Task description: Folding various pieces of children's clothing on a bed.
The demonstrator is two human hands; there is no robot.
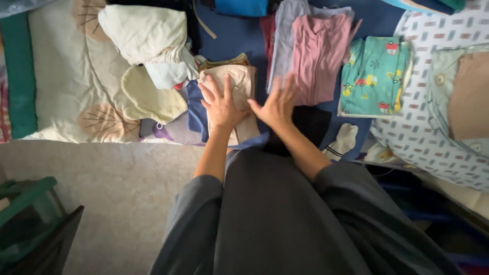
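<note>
My left hand (222,104) lies flat, fingers spread, on a folded beige garment (240,84) at the near edge of a bed covered in blue (234,38). My right hand (279,102) is beside it, blurred, fingers apart, at the garment's right edge and over a dark garment (310,125). Neither hand grips anything. A folded pink garment (318,56) lies just beyond my right hand.
A cream pillow (66,76) with a heap of white clothes (147,35) is at left. A teal patterned folded garment (374,76) and a white sock (344,142) lie at right, next to a checked cloth (433,127). A green stool (25,203) stands on the floor.
</note>
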